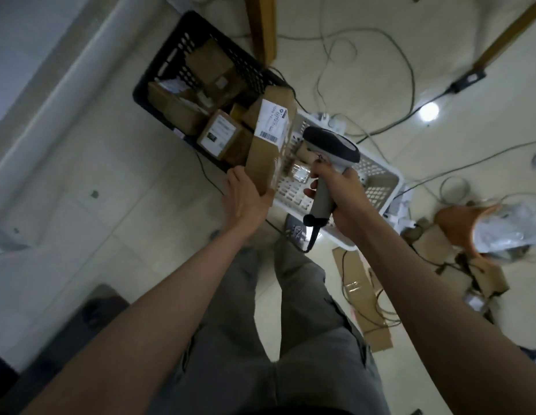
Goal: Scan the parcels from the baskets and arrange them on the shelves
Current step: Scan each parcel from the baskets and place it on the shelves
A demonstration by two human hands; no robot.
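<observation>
Over the floor [81, 175], left to right: the left hand [245, 196], arm extended, grips the near end of one cardboard parcel [269, 145], label up, held above the gap between two baskets. One black basket [159, 85] holds several more parcels; exact count cannot be told. The right hand [341, 190] is wrapped round the handle of one scanner [329, 163], its head just beside the parcel, above one white basket [383, 187].

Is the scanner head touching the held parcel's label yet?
Apart. The head view shows white basket between the scanner head and the label on the parcel.
</observation>
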